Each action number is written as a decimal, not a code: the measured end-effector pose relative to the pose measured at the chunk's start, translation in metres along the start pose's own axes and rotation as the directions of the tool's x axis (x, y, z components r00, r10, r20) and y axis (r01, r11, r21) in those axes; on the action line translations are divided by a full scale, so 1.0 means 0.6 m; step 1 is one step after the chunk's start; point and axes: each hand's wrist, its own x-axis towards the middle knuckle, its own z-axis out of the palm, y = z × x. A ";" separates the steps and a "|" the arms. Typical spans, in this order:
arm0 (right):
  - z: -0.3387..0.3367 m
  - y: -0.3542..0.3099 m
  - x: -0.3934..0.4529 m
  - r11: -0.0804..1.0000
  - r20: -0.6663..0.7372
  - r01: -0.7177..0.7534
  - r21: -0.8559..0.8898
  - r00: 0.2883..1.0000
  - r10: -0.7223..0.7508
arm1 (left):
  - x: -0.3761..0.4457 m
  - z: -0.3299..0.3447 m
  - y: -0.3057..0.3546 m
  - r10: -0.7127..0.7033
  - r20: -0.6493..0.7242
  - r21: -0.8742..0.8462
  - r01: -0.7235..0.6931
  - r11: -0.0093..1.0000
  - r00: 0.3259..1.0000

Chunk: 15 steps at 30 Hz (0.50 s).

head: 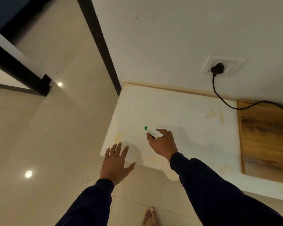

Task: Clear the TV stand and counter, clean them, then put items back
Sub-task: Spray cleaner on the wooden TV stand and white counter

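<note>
Right, spray bottle (152, 132) sits in the right hand (162, 145), fingers curled round the white head, green nozzle pointing to about 10 o'clock; it hangs over the white table (178, 111), near that slab's front-left part; whether the trigger is pressed, cannot tell; bottle body mostly hidden by the hand. Left hand (115, 162) is at 8 o'clock from the bottle, fingers straight and spread, holding nothing, over the table's front-left corner; touching or hovering, cannot tell. Yellowish stains (215, 115) on the table at 2 o'clock from the bottle; more near the front edge. Wooden panel (266, 137) lies at 3 o'clock, along the table's right side. Black plug (216, 69) in a wall socket (224, 66) at 1 o'clock; its cable (225, 101) drops across the panel's far corner. Both sleeves dark blue; glossy tiled floor (47, 136) left of the table; bare foot (149, 216) at 6 o'clock.
</note>
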 end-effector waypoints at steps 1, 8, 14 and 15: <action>0.013 0.001 -0.004 1.000 0.010 -0.013 -0.026 1.000 0.013 | -0.006 0.001 -0.009 -0.021 0.006 -0.001 0.021 1.000 1.000; 0.078 0.030 -0.034 0.988 0.125 0.009 -0.154 0.992 0.011 | -0.026 0.021 -0.053 -0.091 0.135 -0.245 0.122 0.962 0.987; 0.080 0.061 -0.057 0.967 0.146 0.080 -0.241 0.988 -0.046 | -0.018 0.046 -0.063 -0.083 0.147 -0.257 0.120 0.959 0.986; 0.080 0.070 -0.059 0.958 0.142 0.085 -0.274 0.989 -0.047 | -0.019 0.049 -0.063 -0.085 0.144 -0.243 0.118 0.963 0.986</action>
